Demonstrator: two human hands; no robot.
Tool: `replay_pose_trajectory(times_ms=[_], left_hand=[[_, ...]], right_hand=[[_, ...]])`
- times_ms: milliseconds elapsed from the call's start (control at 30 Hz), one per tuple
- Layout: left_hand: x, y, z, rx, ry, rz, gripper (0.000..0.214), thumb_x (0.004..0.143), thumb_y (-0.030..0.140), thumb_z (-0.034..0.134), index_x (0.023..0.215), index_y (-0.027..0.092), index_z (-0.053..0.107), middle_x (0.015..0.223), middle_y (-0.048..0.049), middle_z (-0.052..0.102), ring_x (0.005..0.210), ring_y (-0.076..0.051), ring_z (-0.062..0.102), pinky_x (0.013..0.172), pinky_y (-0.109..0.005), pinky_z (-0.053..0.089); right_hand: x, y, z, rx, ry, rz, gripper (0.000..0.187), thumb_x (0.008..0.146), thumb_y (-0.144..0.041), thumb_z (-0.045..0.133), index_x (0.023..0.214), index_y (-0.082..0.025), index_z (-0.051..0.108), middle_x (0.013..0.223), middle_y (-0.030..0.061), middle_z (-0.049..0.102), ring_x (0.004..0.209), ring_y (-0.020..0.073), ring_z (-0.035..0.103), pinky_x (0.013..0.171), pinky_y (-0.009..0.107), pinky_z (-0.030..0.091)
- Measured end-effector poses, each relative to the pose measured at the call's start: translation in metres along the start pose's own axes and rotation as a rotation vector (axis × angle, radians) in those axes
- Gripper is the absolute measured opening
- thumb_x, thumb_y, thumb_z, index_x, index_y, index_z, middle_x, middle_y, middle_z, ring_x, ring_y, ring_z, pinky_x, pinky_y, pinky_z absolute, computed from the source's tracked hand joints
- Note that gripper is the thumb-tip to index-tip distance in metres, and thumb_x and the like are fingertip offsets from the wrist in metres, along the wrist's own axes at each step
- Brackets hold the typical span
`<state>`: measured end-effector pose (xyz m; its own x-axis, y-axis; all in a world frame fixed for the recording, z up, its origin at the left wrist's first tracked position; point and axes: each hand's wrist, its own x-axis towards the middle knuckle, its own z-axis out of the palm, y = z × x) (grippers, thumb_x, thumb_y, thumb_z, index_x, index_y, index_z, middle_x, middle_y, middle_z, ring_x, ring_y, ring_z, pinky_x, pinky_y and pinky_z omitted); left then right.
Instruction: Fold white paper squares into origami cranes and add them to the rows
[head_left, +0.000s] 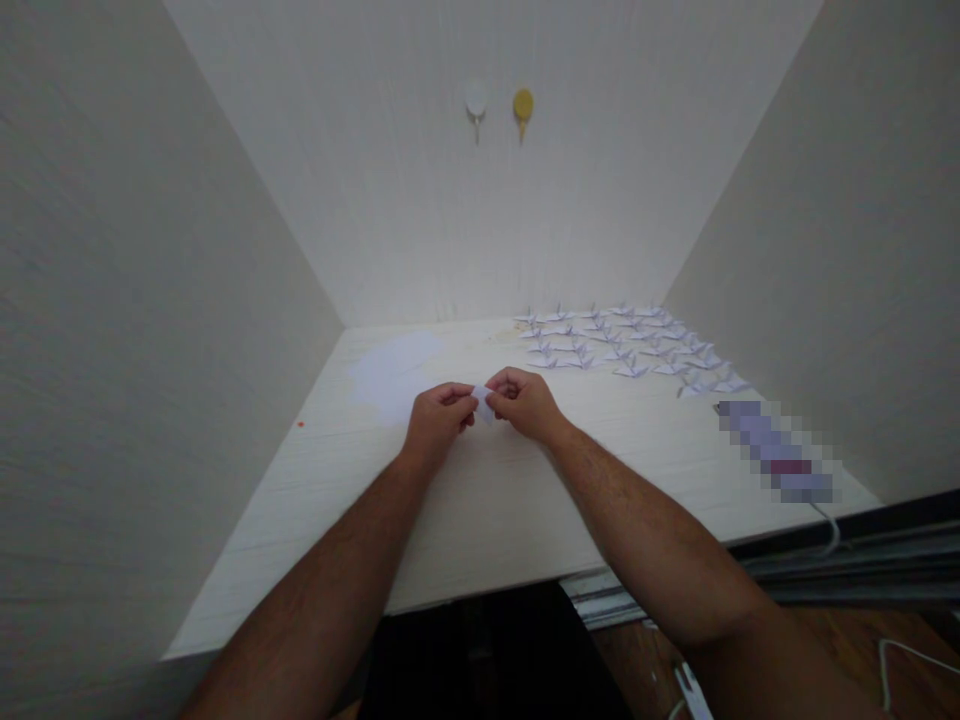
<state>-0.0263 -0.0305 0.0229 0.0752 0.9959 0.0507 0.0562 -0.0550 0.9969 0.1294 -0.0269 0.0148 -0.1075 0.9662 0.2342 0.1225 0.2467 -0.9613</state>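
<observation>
Between my two hands, just above the white tabletop, is a small folded piece of white paper [484, 402]. My left hand [444, 413] pinches its left side with thumb and fingers. On the other side, my right hand [526, 402] grips the right edge the same way. The fingers cover part of the paper, so its full shape is hidden. Sheets of white paper [390, 375] lie flat on the table to the left of my left hand. Several folded white paper cranes [619, 335] stand in rows beyond my right hand.
A blurred-out long object [776, 450] with a white cord lies at the table's right side. Pale walls enclose the table [480, 530] at left, back and right. A white hook [476, 105] and a yellow hook [523, 108] are on the back wall. A small orange speck [301, 424] lies at left.
</observation>
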Motion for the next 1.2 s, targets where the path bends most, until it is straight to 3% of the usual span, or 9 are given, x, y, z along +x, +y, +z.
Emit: replay_pose_trajectory(times_ms=[233,467,667,833,1067,1200], left_hand=[[-0.0036,0.0052,0.0013,0.022,0.017,0.098,0.018,0.063,0.022,0.069,0.079,0.016,0.065,0.052,0.003,0.059,0.046,-0.011,0.055,0.044,-0.022,0.04],[-0.0046,0.0039,0.0008,-0.058,-0.021,0.102,0.018,0.063,0.017,0.066,0.081,0.015,0.066,0.053,0.0016,0.062,0.048,-0.012,0.057,0.046,-0.022,0.042],[-0.0012,0.0012,0.0067,-0.192,0.08,0.047,0.013,0.059,0.015,0.065,0.071,0.016,0.063,0.045,0.0043,0.056,0.04,-0.01,0.049,0.041,-0.02,0.036],[-0.0013,0.0039,0.0082,-0.286,0.097,-0.015,0.011,0.056,0.014,0.066,0.066,0.016,0.061,0.046,0.0035,0.056,0.042,-0.011,0.052,0.042,-0.022,0.038],[-0.0024,0.0062,0.0031,-0.375,0.05,-0.114,0.017,0.053,0.015,0.07,0.068,0.014,0.062,0.051,0.0002,0.06,0.046,-0.012,0.056,0.048,-0.023,0.042],[-0.0026,0.0063,0.0017,-0.347,-0.017,-0.107,0.016,0.06,0.021,0.071,0.072,0.013,0.063,0.052,-0.0014,0.062,0.048,-0.012,0.057,0.047,-0.023,0.041]], right_hand=[[-0.0006,-0.0042,-0.0004,0.064,-0.036,0.036,0.013,0.066,-0.021,0.06,0.078,-0.017,0.059,0.048,-0.0077,0.053,0.042,0.0078,0.053,0.042,0.017,0.039],[0.0004,-0.0036,-0.0011,0.153,-0.025,0.013,0.016,0.064,-0.022,0.063,0.079,-0.017,0.061,0.048,-0.0079,0.054,0.041,0.008,0.052,0.04,0.017,0.038],[0.0014,-0.0039,0.0023,0.245,-0.014,0.023,0.012,0.064,-0.023,0.065,0.074,-0.016,0.063,0.047,-0.0067,0.055,0.04,0.0077,0.051,0.04,0.018,0.038],[0.0028,-0.0004,0.0029,0.276,-0.011,0.017,0.008,0.064,-0.021,0.067,0.069,-0.016,0.064,0.048,-0.0046,0.058,0.041,0.008,0.051,0.042,0.019,0.04],[0.0031,0.0035,-0.0014,0.335,-0.074,-0.016,0.012,0.066,-0.025,0.069,0.074,-0.016,0.066,0.051,-0.0027,0.061,0.044,0.0099,0.055,0.046,0.021,0.043],[0.003,0.0031,-0.0034,0.319,-0.078,-0.019,0.012,0.066,-0.025,0.068,0.074,-0.016,0.066,0.053,-0.0026,0.062,0.046,0.0095,0.056,0.047,0.021,0.044]])
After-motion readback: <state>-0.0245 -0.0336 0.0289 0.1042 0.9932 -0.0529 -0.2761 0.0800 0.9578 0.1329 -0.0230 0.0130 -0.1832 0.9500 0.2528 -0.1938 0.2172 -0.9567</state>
